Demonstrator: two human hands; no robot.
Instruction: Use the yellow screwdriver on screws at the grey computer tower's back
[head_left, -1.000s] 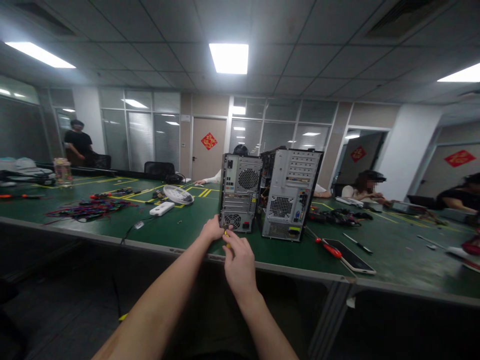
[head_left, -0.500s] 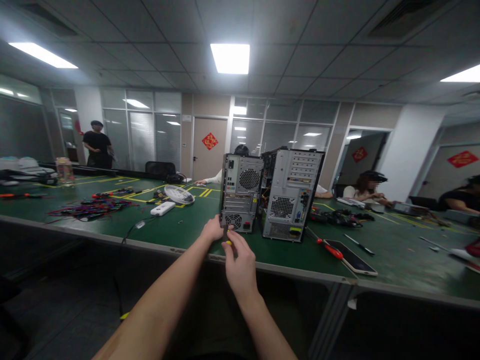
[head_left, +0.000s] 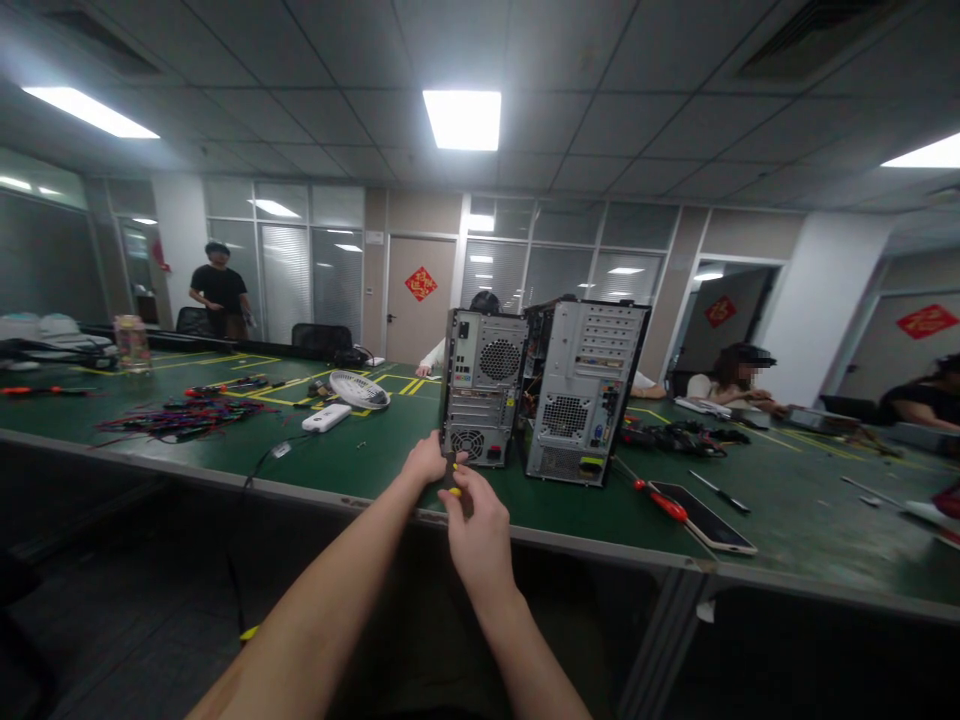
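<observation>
Two desktop computer cases stand upright with their backs towards me, a smaller left computer case (head_left: 486,390) and a taller right computer case (head_left: 581,395). My right hand (head_left: 480,520) is closed in a pinch on a screwdriver (head_left: 451,478) with a black and yellow handle, held at the lower left corner of the left case. Where its tip sits is hidden. My left hand (head_left: 426,460) is closed at that same corner, beside the screwdriver's front end. Its fingers are mostly covered, so what they grip does not show.
On the green table (head_left: 390,480) lie a white fan part (head_left: 358,390), a white power bank-like block (head_left: 327,418) and a bundle of coloured wires (head_left: 187,415). Right of the cases are a red screwdriver (head_left: 666,503), a phone (head_left: 705,520) and black cables (head_left: 686,437). Other people are around the table.
The screwdriver's handle has turned a little in my right hand, whose fingers have shifted slightly. My left hand stays put. The standing person at the back has moved right.
</observation>
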